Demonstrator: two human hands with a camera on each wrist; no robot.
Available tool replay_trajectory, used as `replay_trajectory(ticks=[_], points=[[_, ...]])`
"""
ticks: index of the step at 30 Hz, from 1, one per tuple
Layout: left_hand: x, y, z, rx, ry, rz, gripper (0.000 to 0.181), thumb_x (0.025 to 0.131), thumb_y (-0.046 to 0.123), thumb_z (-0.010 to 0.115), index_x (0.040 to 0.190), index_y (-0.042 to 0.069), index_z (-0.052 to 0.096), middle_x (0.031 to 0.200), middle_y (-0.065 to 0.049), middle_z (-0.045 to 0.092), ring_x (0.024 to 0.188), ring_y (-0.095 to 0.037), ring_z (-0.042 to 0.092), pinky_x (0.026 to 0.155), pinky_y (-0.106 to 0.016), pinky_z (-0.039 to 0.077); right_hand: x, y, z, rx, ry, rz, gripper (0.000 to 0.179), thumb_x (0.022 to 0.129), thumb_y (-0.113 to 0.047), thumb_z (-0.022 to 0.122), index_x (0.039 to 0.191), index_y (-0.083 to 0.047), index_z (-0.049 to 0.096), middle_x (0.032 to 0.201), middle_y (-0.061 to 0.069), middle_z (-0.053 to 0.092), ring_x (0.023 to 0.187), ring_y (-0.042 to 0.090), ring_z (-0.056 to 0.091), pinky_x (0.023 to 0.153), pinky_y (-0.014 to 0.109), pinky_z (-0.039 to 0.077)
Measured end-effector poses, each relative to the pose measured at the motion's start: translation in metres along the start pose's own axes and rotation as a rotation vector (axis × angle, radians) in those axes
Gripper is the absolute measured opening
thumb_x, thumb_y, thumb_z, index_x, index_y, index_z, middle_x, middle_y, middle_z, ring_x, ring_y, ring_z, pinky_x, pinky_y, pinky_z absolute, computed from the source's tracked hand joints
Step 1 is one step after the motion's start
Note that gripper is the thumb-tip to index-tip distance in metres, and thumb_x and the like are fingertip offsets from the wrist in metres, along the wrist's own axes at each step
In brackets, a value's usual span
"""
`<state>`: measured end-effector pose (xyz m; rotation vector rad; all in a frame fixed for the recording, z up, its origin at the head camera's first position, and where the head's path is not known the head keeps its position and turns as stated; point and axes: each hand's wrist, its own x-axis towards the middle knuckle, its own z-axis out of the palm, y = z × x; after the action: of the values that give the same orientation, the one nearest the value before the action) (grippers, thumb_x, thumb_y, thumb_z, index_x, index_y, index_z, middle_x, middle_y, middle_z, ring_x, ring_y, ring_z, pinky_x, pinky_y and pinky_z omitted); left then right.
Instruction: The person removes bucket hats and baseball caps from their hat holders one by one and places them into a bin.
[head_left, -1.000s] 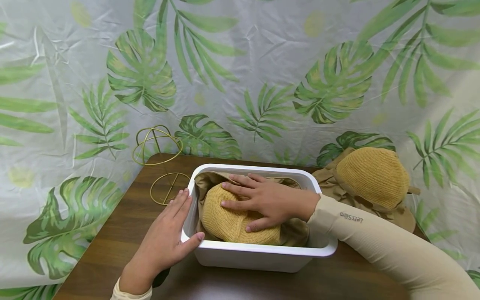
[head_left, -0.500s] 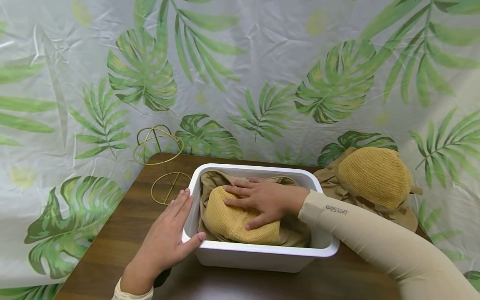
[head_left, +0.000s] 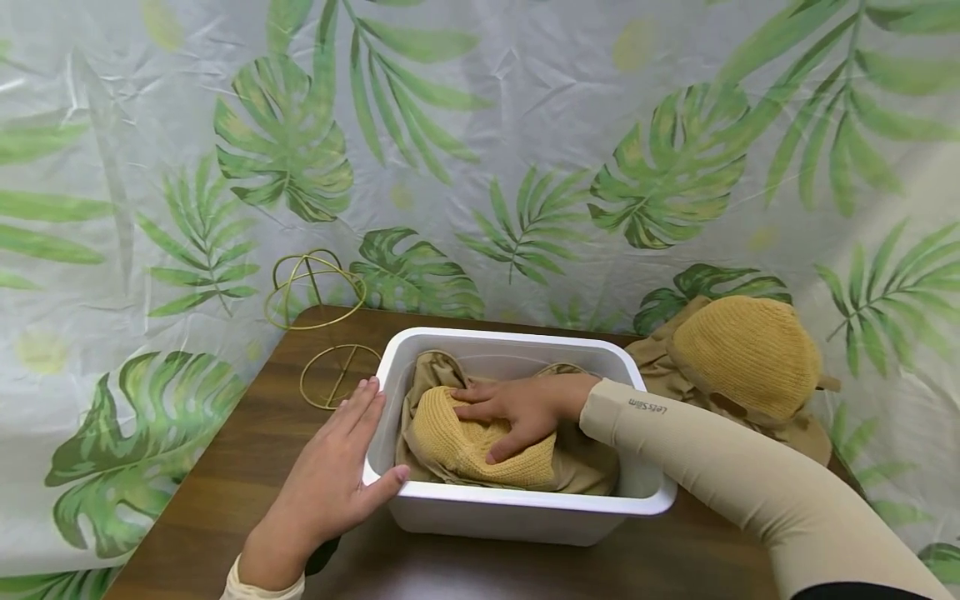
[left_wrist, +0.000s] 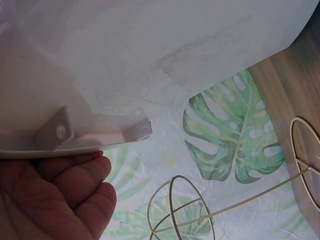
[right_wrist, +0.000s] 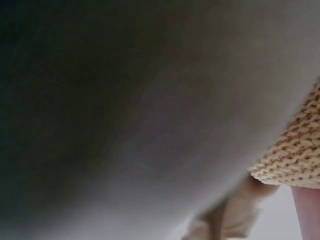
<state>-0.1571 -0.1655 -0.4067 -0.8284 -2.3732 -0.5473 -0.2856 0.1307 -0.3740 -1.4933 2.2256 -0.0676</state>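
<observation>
- A pale, shiny sheet (head_left: 525, 125) printed with green palm and monstera leaves fills the background, creased in places, behind a dark wood-grain table (head_left: 247, 433).
- A white plastic bin (head_left: 517, 499) stands on the table, its rounded rim facing up.
- The yellow knitted hat (head_left: 438, 442) lies inside the bin, toward its left and near side, with its crown up and dented; tan fabric (head_left: 592, 471) bunches around it.
- The right hand (head_left: 525, 412) reaches into the bin over the right end, palm down, fingers spread and pressing into the knitted crown; it does not grip the hat.
- The right wrist view is mostly dark blur, with coarse knit at its right edge.
- The left hand (head_left: 326, 479) rests against the bin's left end, fingers extended along the outside and thumb spread over the near corner of the rim, steadying contact without curling round it. The left wrist view shows its fingertips just at the rim.
- A second yellow knitted hat (head_left: 750, 354) with a tan brim sits on the table's far right, beside the bin.
- A gold wire stand (head_left: 317, 327) with round hoops stands at the far left corner.
- A beige sleeve (head_left: 697, 442) covers the right forearm.
</observation>
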Motion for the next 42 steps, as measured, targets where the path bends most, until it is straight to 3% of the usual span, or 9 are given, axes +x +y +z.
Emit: replay_trajectory(ticks=[7, 15, 24, 29, 35, 39, 42], points=[[-0.002, 0.001, 0.0, 0.003, -0.004, -0.004, 0.085, 0.096, 0.059, 0.049, 0.137, -0.015, 0.049, 0.148, -0.027, 0.043, 0.138, -0.041, 0.04, 0.116, -0.044, 0.03, 0.003, 0.002, 0.004, 0.035, -0.023, 0.016, 0.082, 0.093, -0.06, 0.055, 0.159, -0.019, 0.026, 0.166, -0.003, 0.007, 0.151, 0.019, 0.004, 0.121, 0.04, 0.014], [0.0, 0.002, -0.002, 0.009, -0.032, -0.011, 0.082, 0.093, 0.055, 0.056, 0.138, -0.014, 0.048, 0.149, -0.026, 0.042, 0.139, -0.04, 0.039, 0.112, -0.051, 0.034, -0.008, -0.017, -0.018, -0.169, 0.054, 0.047, 0.079, 0.093, -0.064, 0.049, 0.158, -0.025, 0.028, 0.166, -0.004, 0.011, 0.151, 0.021, 0.009, 0.12, 0.042, 0.019], [-0.001, 0.002, -0.003, 0.004, -0.033, -0.015, 0.081, 0.091, 0.051, 0.059, 0.139, -0.014, 0.047, 0.15, -0.026, 0.041, 0.139, -0.04, 0.038, 0.119, -0.036, 0.022, -0.048, -0.044, -0.053, -0.164, 0.393, -0.031, 0.067, 0.097, -0.047, 0.06, 0.152, -0.013, 0.042, 0.156, 0.011, 0.037, 0.143, 0.027, 0.035, 0.115, 0.046, 0.032], [-0.002, 0.003, -0.002, 0.008, -0.04, -0.019, 0.082, 0.091, 0.052, 0.059, 0.139, -0.014, 0.048, 0.15, -0.026, 0.041, 0.14, -0.039, 0.037, 0.118, -0.039, 0.025, -0.084, -0.048, -0.065, -0.112, 0.556, -0.018, 0.057, 0.098, -0.034, 0.063, 0.147, -0.009, 0.049, 0.151, 0.011, 0.046, 0.137, 0.029, 0.043, 0.109, 0.051, 0.038], [-0.001, 0.003, -0.002, 0.017, -0.031, -0.01, 0.083, 0.094, 0.057, 0.054, 0.137, -0.014, 0.049, 0.149, -0.026, 0.042, 0.139, -0.039, 0.039, 0.112, -0.05, 0.034, -0.125, -0.033, -0.057, -0.128, 0.772, -0.014, 0.048, 0.095, -0.021, 0.069, 0.14, -0.007, 0.058, 0.141, 0.012, 0.056, 0.128, 0.03, 0.053, 0.099, 0.052, 0.047], [0.0, 0.003, -0.002, 0.023, -0.028, -0.007, 0.084, 0.095, 0.059, 0.052, 0.137, -0.014, 0.049, 0.148, -0.026, 0.043, 0.139, -0.04, 0.039, 0.109, -0.053, 0.037, -0.153, -0.023, -0.046, -0.13, 0.902, 0.038, 0.047, 0.091, -0.013, 0.072, 0.137, -0.008, 0.061, 0.137, 0.011, 0.059, 0.125, 0.029, 0.056, 0.095, 0.038, 0.05], [0.001, 0.003, -0.003, 0.026, -0.033, -0.006, 0.085, 0.095, 0.059, 0.052, 0.137, -0.014, 0.049, 0.148, -0.026, 0.043, 0.139, -0.039, 0.039, 0.109, -0.053, 0.037, -0.175, -0.018, -0.038, -0.116, 0.987, 0.097, 0.049, 0.088, -0.006, 0.074, 0.135, -0.008, 0.062, 0.135, 0.013, 0.061, 0.126, 0.02, 0.055, 0.098, 0.022, 0.045]])
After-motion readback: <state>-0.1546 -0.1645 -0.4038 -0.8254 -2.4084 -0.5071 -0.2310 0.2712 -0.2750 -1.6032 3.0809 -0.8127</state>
